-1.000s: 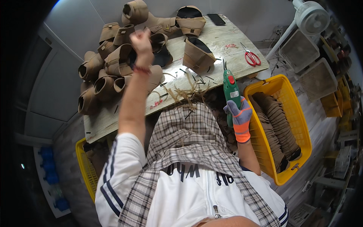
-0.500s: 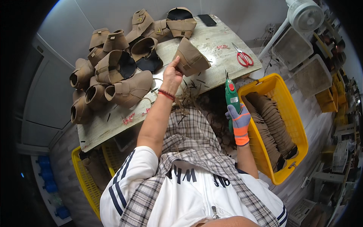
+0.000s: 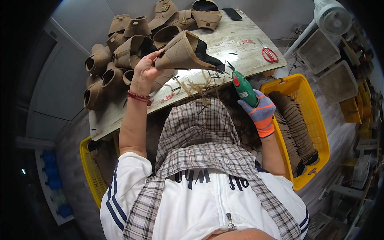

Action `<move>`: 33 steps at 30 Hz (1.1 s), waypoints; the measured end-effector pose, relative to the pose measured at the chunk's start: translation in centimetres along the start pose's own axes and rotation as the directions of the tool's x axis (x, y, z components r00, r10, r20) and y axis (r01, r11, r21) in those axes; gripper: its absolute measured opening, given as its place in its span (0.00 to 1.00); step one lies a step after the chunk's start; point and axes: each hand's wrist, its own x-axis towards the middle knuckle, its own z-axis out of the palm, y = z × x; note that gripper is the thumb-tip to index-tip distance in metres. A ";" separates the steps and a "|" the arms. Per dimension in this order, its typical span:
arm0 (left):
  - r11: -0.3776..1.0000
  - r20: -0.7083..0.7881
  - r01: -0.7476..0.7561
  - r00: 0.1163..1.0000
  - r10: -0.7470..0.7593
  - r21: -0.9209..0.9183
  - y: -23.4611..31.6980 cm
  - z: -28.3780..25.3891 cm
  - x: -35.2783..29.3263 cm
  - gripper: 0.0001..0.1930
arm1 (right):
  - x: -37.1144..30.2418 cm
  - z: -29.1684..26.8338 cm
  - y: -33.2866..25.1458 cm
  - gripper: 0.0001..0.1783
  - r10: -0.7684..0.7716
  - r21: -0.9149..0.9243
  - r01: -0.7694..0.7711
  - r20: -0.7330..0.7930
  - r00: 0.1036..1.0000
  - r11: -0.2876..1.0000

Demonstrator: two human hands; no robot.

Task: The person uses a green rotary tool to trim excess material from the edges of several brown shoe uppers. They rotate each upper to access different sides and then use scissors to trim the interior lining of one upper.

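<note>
My left hand (image 3: pixel 147 71), bare, with a red bead bracelet at its wrist, is closed on a brown fabric shoe upper (image 3: pixel 178 51), raised over the table. The upper's opening and black lining face right. My right hand (image 3: pixel 259 108), in a grey and orange glove, grips a green handheld electric tool (image 3: pixel 245 89) with a red button. The tool's thin dark tip points up and left, close to the upper's black end; whether they touch I cannot tell. Several other brown uppers (image 3: pixel 130 50) are heaped at the table's left, partly hidden by the raised one.
Thread scraps (image 3: pixel 198 86) lie along the front edge of the pale table (image 3: pixel 106 120). Red-handled scissors (image 3: pixel 269 55) and a black phone (image 3: pixel 232 14) lie farther back. A yellow basket (image 3: pixel 325 148) with stacked brown pieces stands at my right, another yellow basket (image 3: pixel 93 176) at left. A white fan (image 3: pixel 333 18) stands beyond.
My left hand has moved left and turned the upper, so its opening now faces right. The green tool has tilted left, and its tip has come near the upper.
</note>
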 end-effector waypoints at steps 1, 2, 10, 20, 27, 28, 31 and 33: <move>1.000 0.001 0.024 1.000 -0.024 -0.018 0.0 -0.1 -0.2 0.12 | 0.1 -0.1 -0.4 0.30 -0.024 -0.002 0.024 0.005 1.000 1.000; 0.998 0.003 0.049 0.999 -0.049 -0.037 0.0 -0.3 -0.5 0.11 | 0.1 -0.1 -0.6 0.30 -0.048 -0.004 0.048 0.009 0.999 0.999; 0.988 -0.014 0.082 0.996 -0.085 -0.128 -0.4 -1.2 -1.1 0.11 | -0.8 -0.5 -1.5 0.30 -0.097 0.027 0.096 0.050 0.994 0.995; 0.987 -0.095 0.037 0.994 -0.053 -0.157 -3.3 -0.4 -0.8 0.10 | -0.6 -1.0 -2.7 0.31 -0.102 0.088 0.097 0.049 0.994 0.991; 0.995 -0.108 0.017 0.994 -0.028 -0.096 -3.8 -0.3 0.1 0.11 | -0.5 -0.8 -2.5 0.31 -0.132 0.096 0.129 0.019 0.991 0.987; 0.996 -0.136 -0.015 0.991 0.003 -0.088 -4.1 0.1 0.1 0.12 | -0.6 -0.6 -2.4 0.31 -0.127 0.094 0.125 0.015 0.992 0.988; 0.993 -0.173 -0.105 0.980 0.094 -0.057 -5.4 0.9 0.0 0.13 | -0.4 -0.3 -2.7 0.30 -0.111 0.133 0.110 0.002 0.994 0.985; 0.988 -0.137 -0.150 0.980 0.144 -0.034 -6.2 1.2 -0.4 0.14 | -0.2 -0.1 -3.3 0.30 -0.074 0.179 0.071 0.011 0.997 0.981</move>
